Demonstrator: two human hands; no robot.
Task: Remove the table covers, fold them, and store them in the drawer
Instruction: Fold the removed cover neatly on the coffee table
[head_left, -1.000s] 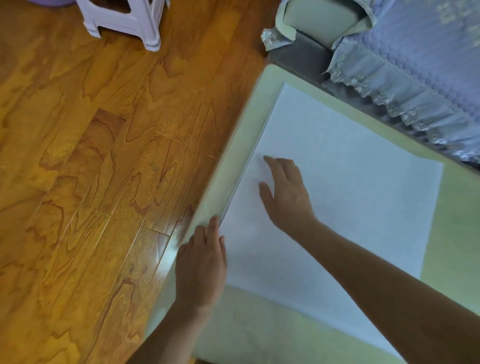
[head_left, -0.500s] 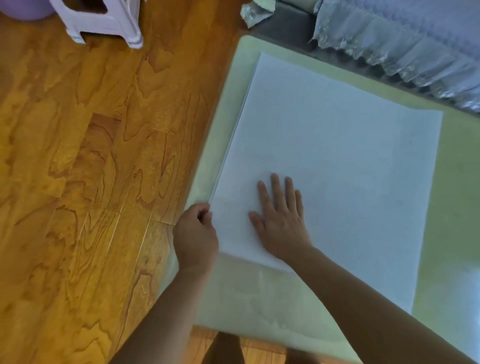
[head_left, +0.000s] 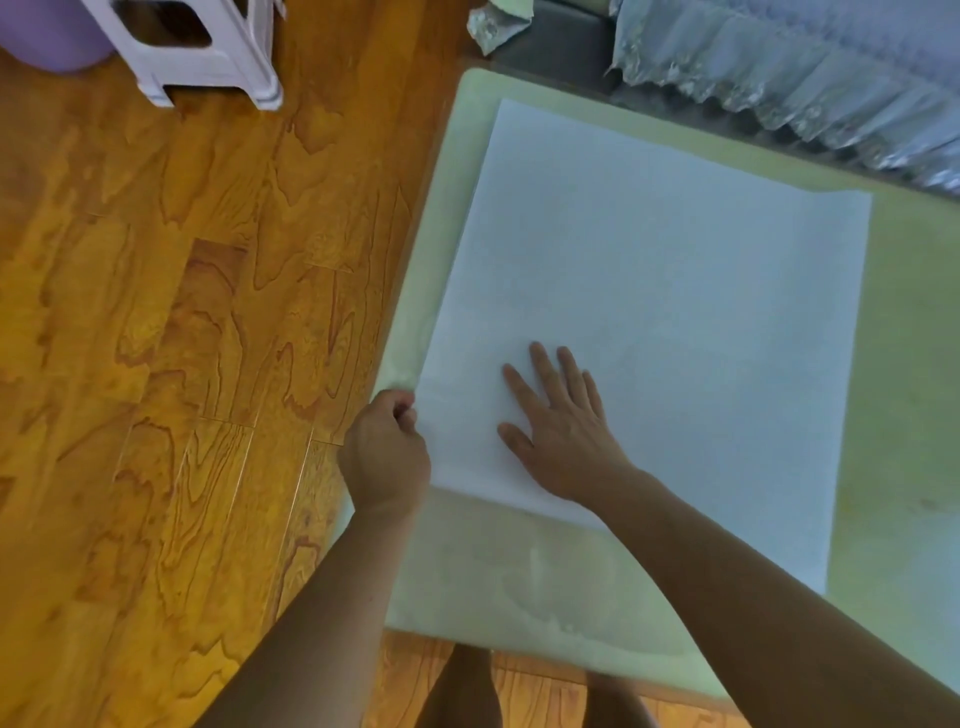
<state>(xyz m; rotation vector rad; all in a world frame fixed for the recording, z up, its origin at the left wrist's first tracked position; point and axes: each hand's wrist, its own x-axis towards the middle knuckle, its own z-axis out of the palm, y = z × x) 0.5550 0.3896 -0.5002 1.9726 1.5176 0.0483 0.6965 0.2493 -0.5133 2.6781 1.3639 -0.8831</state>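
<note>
White table cover (head_left: 649, 332) lies flat on pale green tabletop (head_left: 909, 364), near corner by table's left edge. Right hand (head_left: 558, 431) flat, fingers spread, pressing cover down. Left hand (head_left: 387, 452) curled, pinching cover's near-left corner. Cover looks thin, light, limp, likely slides on smooth top; best taken by corners or edges, not middle.

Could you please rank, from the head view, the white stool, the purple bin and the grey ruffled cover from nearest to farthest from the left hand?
Measured from the left hand, which pinches the white table cover at its near left corner:
1. White stool, up the wooden floor, far left.
2. Purple bin, behind the stool, at the top left corner.
3. Grey ruffled cover, beyond the table, top right.
</note>
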